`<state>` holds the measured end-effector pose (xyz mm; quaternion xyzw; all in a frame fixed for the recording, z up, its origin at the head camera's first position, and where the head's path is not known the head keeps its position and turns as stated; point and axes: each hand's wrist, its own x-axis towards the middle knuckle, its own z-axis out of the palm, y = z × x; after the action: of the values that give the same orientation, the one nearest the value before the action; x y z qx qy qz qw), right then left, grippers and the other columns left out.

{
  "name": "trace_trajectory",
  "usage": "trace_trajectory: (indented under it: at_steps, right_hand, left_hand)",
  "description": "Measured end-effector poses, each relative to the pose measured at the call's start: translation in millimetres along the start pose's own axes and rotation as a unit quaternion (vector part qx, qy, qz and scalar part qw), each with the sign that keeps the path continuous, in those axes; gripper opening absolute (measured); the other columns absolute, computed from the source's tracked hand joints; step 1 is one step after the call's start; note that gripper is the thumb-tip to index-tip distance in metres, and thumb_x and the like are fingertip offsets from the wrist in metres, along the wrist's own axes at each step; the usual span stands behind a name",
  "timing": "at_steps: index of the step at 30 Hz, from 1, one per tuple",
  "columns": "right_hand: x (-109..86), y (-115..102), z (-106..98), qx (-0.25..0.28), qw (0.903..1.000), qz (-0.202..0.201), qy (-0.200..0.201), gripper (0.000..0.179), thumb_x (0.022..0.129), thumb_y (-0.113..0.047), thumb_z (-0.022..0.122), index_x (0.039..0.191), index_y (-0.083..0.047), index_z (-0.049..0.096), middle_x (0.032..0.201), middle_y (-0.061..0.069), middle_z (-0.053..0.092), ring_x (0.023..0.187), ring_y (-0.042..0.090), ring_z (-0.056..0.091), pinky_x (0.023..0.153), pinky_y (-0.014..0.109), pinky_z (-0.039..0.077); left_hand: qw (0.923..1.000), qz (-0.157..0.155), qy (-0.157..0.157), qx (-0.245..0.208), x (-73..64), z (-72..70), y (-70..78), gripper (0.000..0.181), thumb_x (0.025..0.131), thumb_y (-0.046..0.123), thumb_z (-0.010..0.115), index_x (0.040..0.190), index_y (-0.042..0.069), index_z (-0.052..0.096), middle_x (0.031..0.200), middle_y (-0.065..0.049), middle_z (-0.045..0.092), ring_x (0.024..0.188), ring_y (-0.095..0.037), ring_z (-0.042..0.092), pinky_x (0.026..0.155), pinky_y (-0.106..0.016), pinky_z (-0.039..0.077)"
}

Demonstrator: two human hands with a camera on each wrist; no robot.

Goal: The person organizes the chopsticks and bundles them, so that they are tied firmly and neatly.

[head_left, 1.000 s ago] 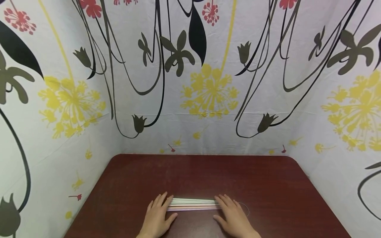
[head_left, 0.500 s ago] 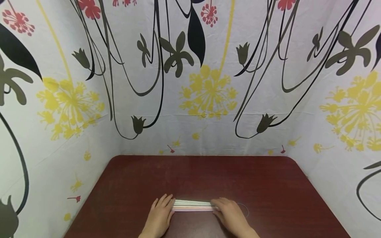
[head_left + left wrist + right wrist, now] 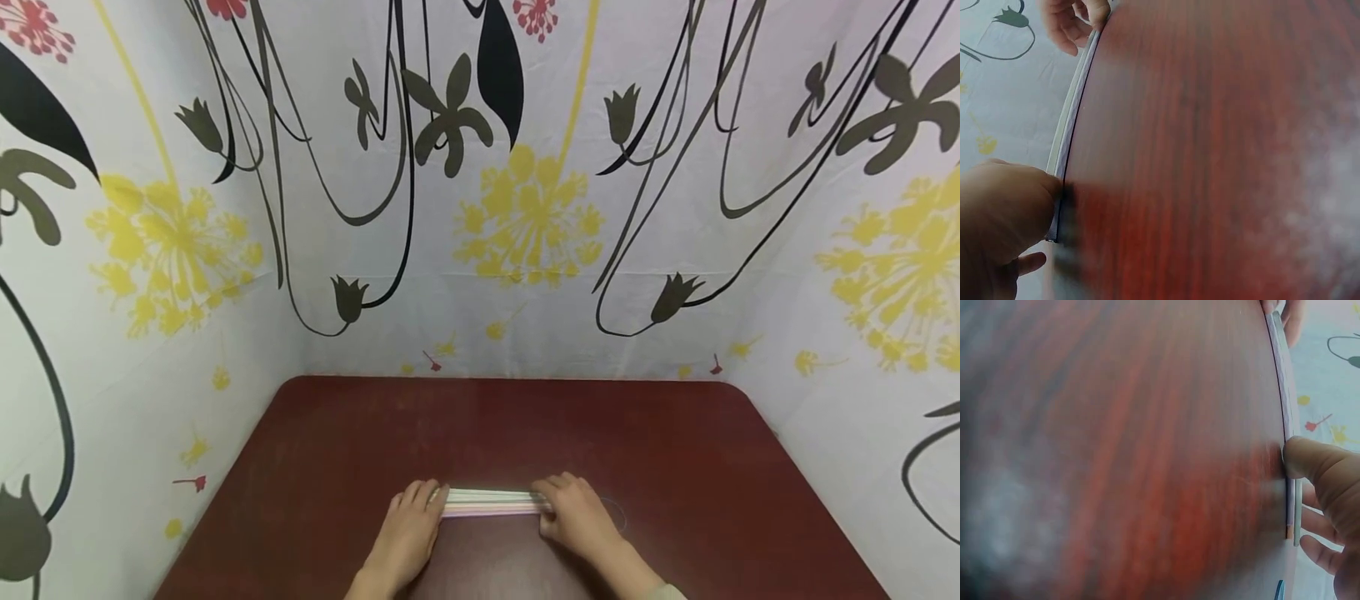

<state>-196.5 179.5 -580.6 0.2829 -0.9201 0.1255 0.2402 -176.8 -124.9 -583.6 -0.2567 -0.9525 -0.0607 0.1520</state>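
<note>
A flat bundle of long pastel strips, white, pale green, peach and lilac, lies crosswise near the front of the dark red table. My left hand holds its left end, with fingertips over the far edge. At the other end my right hand pinches the bundle; in the right wrist view the thumb presses the near edge and the fingers are on the far side. The left wrist view shows the bundle stretched between both hands. A thin cord loop sticks out past the right hand. Both bundle ends are partly covered by the hands.
The reddish-brown wooden table has rounded far corners. White cloth printed with yellow, red and dark plant shapes hangs behind it and along both sides.
Both hands went from lying with spread fingers on the bundle to gripping its ends, the right thumb coming in to the near edge. The head view has tilted slightly downward.
</note>
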Motion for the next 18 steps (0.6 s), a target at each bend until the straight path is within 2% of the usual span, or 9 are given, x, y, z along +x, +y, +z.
trace_trajectory:
  at_steps: [4,9,15,18]
  right_hand:
    - [2.9,4.6,2.7,-0.001,0.9999,0.014,-0.01,0.041,0.052,-0.01,0.075,0.093,-0.016,0.072,0.086,-0.005,0.07,0.074,0.011,0.059,0.064,0.031,0.045]
    - [8.2,9.7,1.4,0.009,0.9994,0.02,-0.028,0.037,0.054,-0.008,0.074,0.09,-0.015,0.071,0.085,-0.007,0.067,0.075,0.011,0.058,0.066,0.032,0.045]
    - [12.3,7.4,-4.8,0.027,0.9952,0.042,-0.085,0.033,0.06,-0.011,0.074,0.093,-0.015,0.07,0.088,-0.006,0.062,0.078,0.011,0.052,0.069,0.035,0.044]
    - [8.6,4.2,-4.4,0.038,0.9947,0.039,-0.088,0.032,0.063,-0.01,0.074,0.095,-0.014,0.071,0.091,-0.006,0.061,0.081,0.011,0.053,0.07,0.035,0.046]
  left_hand:
    - [0.9998,0.001,0.021,-0.002,2.6,2.5,-2.1,0.038,0.09,0.017,0.071,0.127,0.006,0.066,0.123,-0.009,0.062,0.114,-0.029,0.057,0.088,-0.047,0.05]
    - [0.9992,0.002,0.039,-0.003,8.5,4.5,-4.0,0.037,0.086,0.016,0.07,0.122,0.007,0.068,0.119,-0.007,0.062,0.11,-0.027,0.058,0.084,-0.044,0.047]
    - [0.9993,-0.005,0.037,-0.006,11.1,5.7,-4.6,0.039,0.082,0.017,0.069,0.119,0.008,0.067,0.116,-0.008,0.061,0.109,-0.028,0.058,0.083,-0.045,0.047]
    - [0.9992,-0.004,0.038,-0.016,7.9,6.5,-3.4,0.04,0.081,0.016,0.069,0.12,0.005,0.067,0.117,-0.009,0.061,0.11,-0.028,0.058,0.087,-0.047,0.048]
